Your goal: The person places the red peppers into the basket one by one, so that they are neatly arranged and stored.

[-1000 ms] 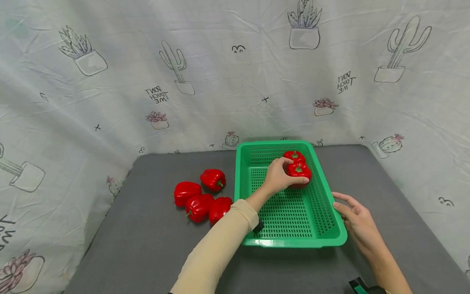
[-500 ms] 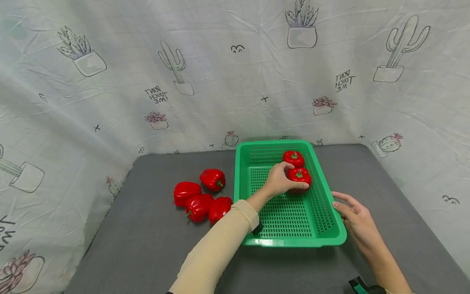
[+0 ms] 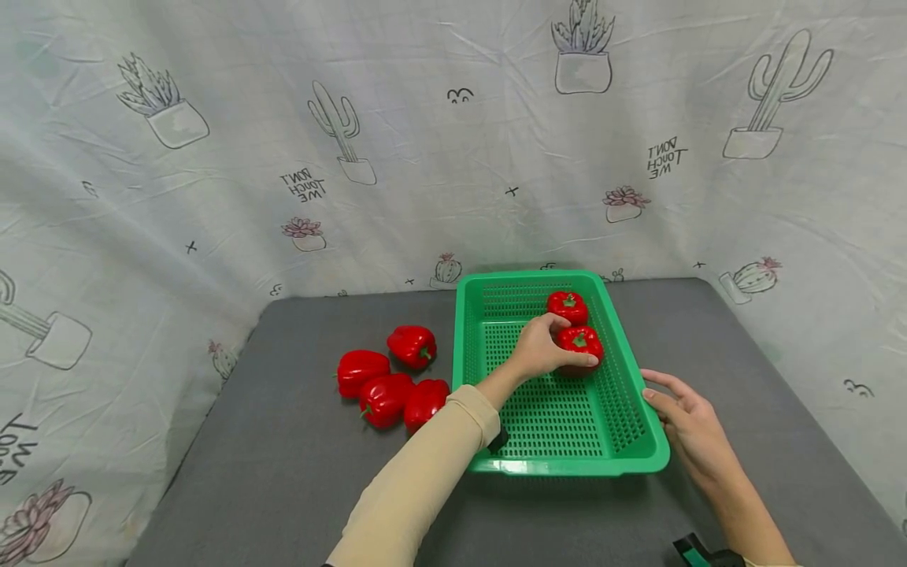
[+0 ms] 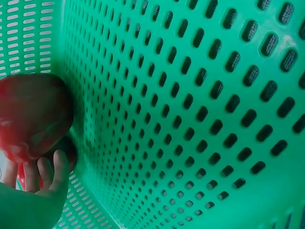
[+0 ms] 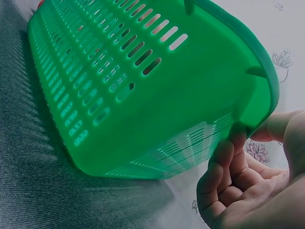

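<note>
1. Left hand [image 3: 542,346] grasps a red pepper [image 3: 586,342] between thumb and fingers, inside the green basket [image 3: 567,467], towards its right wall; stem faces up
2. Right hand [image 3: 687,425] grips the basket's right rim, thumb on top, fingers beneath
3. Second pepper [image 3: 567,307] sits in the basket's far right corner area
4. Four loose peppers [image 3: 386,400] lie clustered left of the basket on grey tabletop [image 3: 283,488]

smooth, glossy skin on the red peppers [image 3: 386,400], smooth plastic with a soft sheen on the slotted basket [image 3: 567,468], matt woven cloth across the tabletop [image 3: 283,465], creased fabric curtain [image 3: 425,157], matt cloth sleeve [image 3: 418,480]
</note>
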{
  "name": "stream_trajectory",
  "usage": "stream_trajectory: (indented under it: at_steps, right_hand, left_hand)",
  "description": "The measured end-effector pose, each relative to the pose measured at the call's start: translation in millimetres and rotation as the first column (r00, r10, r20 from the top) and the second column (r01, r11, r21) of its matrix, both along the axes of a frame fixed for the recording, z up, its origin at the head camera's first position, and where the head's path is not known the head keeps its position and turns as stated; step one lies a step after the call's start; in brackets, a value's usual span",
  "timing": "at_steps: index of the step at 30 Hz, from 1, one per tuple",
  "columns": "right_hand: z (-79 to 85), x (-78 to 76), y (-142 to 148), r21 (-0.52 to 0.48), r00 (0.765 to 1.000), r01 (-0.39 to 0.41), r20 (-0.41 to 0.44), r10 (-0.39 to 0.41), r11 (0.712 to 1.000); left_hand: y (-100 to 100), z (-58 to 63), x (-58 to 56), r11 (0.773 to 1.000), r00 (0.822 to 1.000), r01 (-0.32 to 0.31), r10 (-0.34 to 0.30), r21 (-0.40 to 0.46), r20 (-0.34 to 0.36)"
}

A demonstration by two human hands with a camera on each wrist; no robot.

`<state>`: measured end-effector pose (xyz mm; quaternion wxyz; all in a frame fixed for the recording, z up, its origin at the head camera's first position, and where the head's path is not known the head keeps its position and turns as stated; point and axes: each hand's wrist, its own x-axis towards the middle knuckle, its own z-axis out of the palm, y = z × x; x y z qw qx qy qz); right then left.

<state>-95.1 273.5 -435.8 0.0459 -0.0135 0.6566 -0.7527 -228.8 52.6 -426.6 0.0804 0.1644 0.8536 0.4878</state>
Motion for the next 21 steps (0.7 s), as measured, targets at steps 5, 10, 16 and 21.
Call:
stream_trajectory:
  at_steps: [5,10,16,21]
  right_hand:
    - [-1.3,1.5,-1.5,0.018,1.0,0.007,0.01,-0.007,1.0]
    - [-3.2,2.2,-1.7,0.023,1.0,0.016,0.01,-0.016,1.0]
    - [-4.0,2.2,-1.0,0.028,1.0,0.015,0.012,-0.015,0.999]
    - [-2.7,1.9,-0.1,0.037,1.0,0.015,0.021,-0.015,0.999]
  left_hand:
    - [-1.3,0.2,1.0,1.0,1.0,-0.012,0.012,0.028,0.018]
    - [-1.7,2.5,1.6,0.998,1.0,0.002,-0.003,0.057,0.016]
    - [-1.1,4.6,1.8,0.998,1.0,0.012,-0.013,0.068,0.02]
    - [-3.8,6.0,0.3,0.991,0.999,0.025,-0.028,0.135,0.023]
